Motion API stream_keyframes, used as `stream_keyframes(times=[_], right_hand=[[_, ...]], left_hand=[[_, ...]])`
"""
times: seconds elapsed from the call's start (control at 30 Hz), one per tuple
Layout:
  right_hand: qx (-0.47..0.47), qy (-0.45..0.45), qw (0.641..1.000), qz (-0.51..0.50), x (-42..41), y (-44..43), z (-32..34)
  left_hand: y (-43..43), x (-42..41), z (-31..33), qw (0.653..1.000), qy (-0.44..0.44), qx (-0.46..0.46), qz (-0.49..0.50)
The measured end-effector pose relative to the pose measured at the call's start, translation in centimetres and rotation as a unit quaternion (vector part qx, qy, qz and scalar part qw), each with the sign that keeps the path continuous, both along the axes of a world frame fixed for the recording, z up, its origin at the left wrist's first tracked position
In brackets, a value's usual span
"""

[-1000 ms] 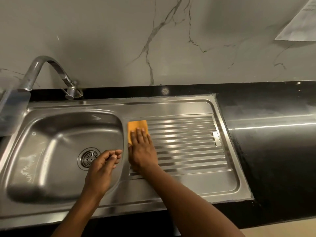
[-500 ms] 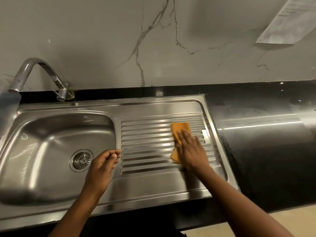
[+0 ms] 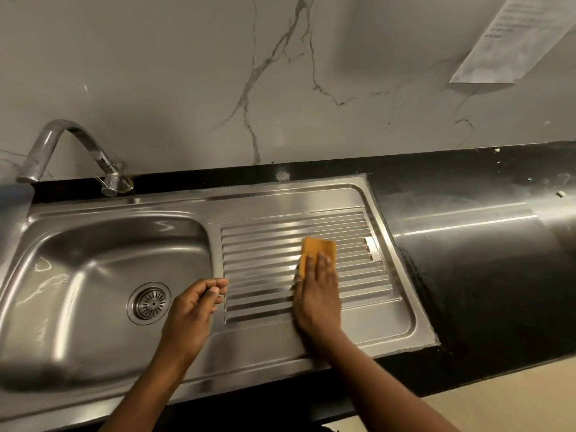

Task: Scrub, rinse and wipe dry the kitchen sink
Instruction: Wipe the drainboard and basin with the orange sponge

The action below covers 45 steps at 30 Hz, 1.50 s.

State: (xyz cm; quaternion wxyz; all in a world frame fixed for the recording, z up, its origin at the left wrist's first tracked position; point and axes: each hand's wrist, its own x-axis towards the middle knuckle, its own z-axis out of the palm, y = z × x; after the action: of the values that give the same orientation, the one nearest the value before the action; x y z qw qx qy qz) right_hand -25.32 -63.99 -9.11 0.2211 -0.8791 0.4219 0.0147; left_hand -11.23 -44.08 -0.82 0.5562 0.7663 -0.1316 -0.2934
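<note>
Orange cloth [image 3: 318, 248] under flat R hand [image 3: 316, 296], L hand [image 3: 193, 310] loosely curled, seemingly empty.

- The cloth [image 3: 318, 249] under my right hand [image 3: 318, 294] is plain orange-yellow.
- The sink [image 3: 93, 254] and tap [image 3: 71, 132] are silver-grey steel.
- The drainboard [image 3: 265, 244] is striped with parallel ridges.
- The countertop [image 3: 483, 291] is black.
- The wall [image 3: 187, 73] is pale grey marble with dark veins.
- The paper sheet [image 3: 511, 42] is white with grey print.

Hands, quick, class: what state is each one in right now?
Left hand: loosely curled, holding nothing.
Right hand: flat, fingers straight, pressing the orange cloth on the drainboard.
</note>
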Motion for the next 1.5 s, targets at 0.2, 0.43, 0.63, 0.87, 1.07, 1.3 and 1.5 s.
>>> stream_keyframes(times=[0.2, 0.43, 0.63, 0.87, 1.07, 1.3, 1.5], right_hand=[[0.018, 0.024, 0.984, 0.178, 6.2, 7.5, 0.6], [-0.024, 0.033, 0.927, 0.373, 4.8, 9.0, -0.6], [-0.079, 0.030, 0.951, 0.296, -2.6, 1.1, -0.9], [-0.071, 0.104, 0.980, 0.151, -8.7, -6.0, 0.8], [-0.040, 0.135, 0.990, 0.007, -11.5, -9.0, 1.0], [-0.006, 0.045, 0.997, -0.066, -5.6, 0.9, -0.6], [0.033, 0.035, 0.995, 0.089, 0.3, 8.9, 0.6]], left_hand=[[0.6, 0.5, 0.7, 1.000, -0.008, 0.002, -0.001], [0.4, 0.6, 0.8, 1.000, -0.011, -0.006, 0.002], [-0.7, -0.2, 1.0, 1.000, -0.006, -0.012, 0.003], [-0.8, -1.1, 0.5, 1.000, -0.007, 0.006, -0.011], [0.1, -1.0, 0.8, 1.000, -0.006, -0.006, -0.015], [0.9, -0.6, 0.5, 0.999, -0.008, 0.008, -0.032], [0.9, -0.8, 0.5, 0.999, -0.014, 0.014, -0.047]])
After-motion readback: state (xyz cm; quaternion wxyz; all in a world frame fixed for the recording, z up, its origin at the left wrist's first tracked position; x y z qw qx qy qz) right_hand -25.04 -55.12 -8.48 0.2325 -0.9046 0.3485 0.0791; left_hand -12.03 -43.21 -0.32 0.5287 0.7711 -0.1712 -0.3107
